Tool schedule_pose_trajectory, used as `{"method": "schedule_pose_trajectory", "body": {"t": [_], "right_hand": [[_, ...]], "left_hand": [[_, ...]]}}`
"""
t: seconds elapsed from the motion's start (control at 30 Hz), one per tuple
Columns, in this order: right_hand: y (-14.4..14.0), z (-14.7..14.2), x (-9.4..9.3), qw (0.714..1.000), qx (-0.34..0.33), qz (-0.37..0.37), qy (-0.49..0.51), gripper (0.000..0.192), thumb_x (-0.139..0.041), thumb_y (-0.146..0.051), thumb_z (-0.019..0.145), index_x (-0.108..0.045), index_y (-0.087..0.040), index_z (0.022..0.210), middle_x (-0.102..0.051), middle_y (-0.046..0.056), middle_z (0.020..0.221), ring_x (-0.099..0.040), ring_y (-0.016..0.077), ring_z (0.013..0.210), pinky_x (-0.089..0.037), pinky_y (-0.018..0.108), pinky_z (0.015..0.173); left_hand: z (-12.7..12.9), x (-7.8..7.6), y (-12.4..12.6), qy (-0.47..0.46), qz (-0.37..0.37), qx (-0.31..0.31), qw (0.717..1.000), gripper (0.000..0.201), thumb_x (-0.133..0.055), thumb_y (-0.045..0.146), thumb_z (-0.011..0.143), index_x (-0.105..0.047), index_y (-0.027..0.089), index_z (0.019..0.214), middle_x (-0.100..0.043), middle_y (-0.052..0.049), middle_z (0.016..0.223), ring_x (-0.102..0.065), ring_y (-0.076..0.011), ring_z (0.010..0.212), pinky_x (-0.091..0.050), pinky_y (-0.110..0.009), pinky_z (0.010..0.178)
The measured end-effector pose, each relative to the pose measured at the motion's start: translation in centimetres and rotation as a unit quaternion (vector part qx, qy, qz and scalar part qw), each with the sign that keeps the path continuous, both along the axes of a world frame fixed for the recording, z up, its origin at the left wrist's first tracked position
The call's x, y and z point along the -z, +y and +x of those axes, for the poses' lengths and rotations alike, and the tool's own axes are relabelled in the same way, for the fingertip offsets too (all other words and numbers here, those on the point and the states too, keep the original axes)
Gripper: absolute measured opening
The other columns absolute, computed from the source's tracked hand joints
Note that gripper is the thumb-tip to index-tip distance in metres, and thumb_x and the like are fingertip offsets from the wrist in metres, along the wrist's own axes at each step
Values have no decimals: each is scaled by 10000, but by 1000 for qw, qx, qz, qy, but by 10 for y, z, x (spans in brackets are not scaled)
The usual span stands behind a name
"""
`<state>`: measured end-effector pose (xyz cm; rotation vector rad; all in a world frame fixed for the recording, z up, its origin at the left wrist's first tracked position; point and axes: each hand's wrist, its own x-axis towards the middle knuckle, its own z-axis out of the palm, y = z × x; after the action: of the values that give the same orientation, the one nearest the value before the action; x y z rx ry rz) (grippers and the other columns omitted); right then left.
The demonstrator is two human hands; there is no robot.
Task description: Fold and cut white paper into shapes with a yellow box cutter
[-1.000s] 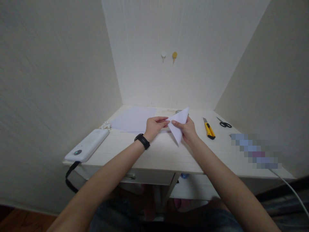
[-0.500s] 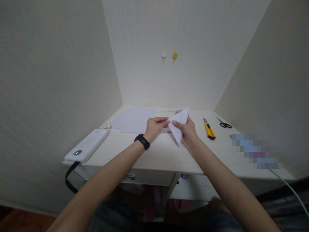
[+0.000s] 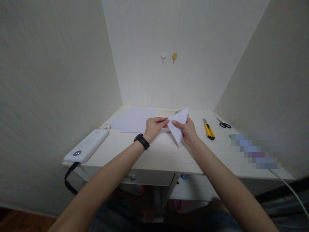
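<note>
A folded piece of white paper [image 3: 178, 129], roughly triangular, is held up above the desk between my hands. My right hand [image 3: 187, 129] grips its right side, thumb across the front face and the other fingers behind it. With thumb and fingers together, my left hand [image 3: 156, 126] pinches the paper's left corner. A black watch [image 3: 142, 141] is on my left wrist. Behind my left hand, flat white paper sheets [image 3: 137, 118] lie on the desk. A small round object [image 3: 178, 112] is partly hidden behind the folded paper.
On the white desk [image 3: 154, 158], a yellow utility knife [image 3: 208, 129] and black-handled scissors [image 3: 224, 124] lie to the right. A blurred-out object [image 3: 253, 151] with a white cable sits at the right edge. At left is a white device [image 3: 88, 146] with a black strap. Two hooks [image 3: 174, 56] hang on the wall.
The hands and the folded paper keep nearly the same pose. The whole view has shifted very slightly.
</note>
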<state>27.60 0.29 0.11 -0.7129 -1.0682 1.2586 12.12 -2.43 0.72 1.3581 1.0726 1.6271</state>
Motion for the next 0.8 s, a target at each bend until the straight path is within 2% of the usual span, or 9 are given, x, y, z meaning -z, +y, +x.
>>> {"method": "schedule_pose_trajectory", "body": {"t": [0.17,0.33,0.47,0.6,0.8], "right_hand": [[11,15,-10,999,18,-34,14,366,-867,-386,545,-677,-205,800,-727,54,821,-668,247,774,-583,374,688],[17,29,-15,999,28,-38,25,287,-853,-279,526,-681,-178,732,-716,42,717,-624,176,617,-529,278,525],[18,34,-18,998,22,-28,59,270,-852,-262,533,-644,-164,675,-681,16,648,-580,124,541,-488,234,487],[16,36,-21,997,24,-20,70,302,-879,-296,527,-628,-170,640,-662,8,631,-568,113,536,-480,222,479],[12,38,-34,999,20,43,-5,341,-872,-409,561,-661,-170,684,-647,9,638,-552,117,543,-478,242,508]], "left_hand": [[0,-2,-1,-8,-15,13,1000,204,-813,231,706,-774,117,871,-764,-93,841,-708,-172,698,-608,-360,779],[0,-2,-1,-14,-30,32,999,222,-823,235,690,-772,105,863,-762,-96,836,-701,-160,687,-609,-356,776],[0,-1,-1,-26,-25,38,999,266,-844,277,660,-774,105,851,-763,-97,839,-703,-164,702,-609,-355,779],[0,-2,-2,-27,-13,30,999,329,-864,328,627,-775,107,854,-761,-102,848,-703,-172,708,-608,-363,777],[-4,-8,-5,9,26,13,1000,367,-825,424,671,-775,117,865,-762,-103,834,-708,-195,728,-597,-368,767]]}}
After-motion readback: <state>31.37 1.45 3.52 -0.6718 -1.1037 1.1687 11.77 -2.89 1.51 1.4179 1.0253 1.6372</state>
